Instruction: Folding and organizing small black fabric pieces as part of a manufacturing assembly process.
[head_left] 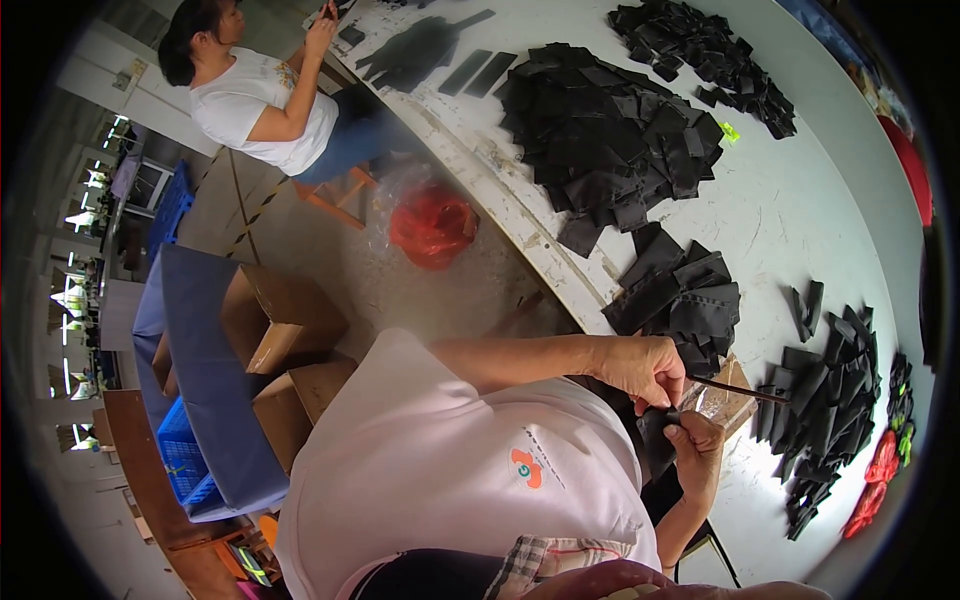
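My left hand [645, 370] is closed in a pinch, its fingertips on a small black fabric piece [656, 440]. My right hand [697, 445] grips the same piece from the other side, thumb on top. Both hands are together in front of my chest at the table's near edge. A thin dark strip [740, 388] runs from beside my left hand out over the table; whether it touches the hand I cannot tell. Beyond my left hand lies a stack of flat black pieces [690, 300]. Under the strip sits a brownish block wrapped in clear film [722, 398].
The long white table [800, 220] bears a large heap of black pieces [610, 130], a smaller heap [700, 55] and folded black pieces [825, 390]. A seated person [270, 90] is at the far left. Cardboard boxes [285, 315] and a red bag [432, 225] stand on the floor side.
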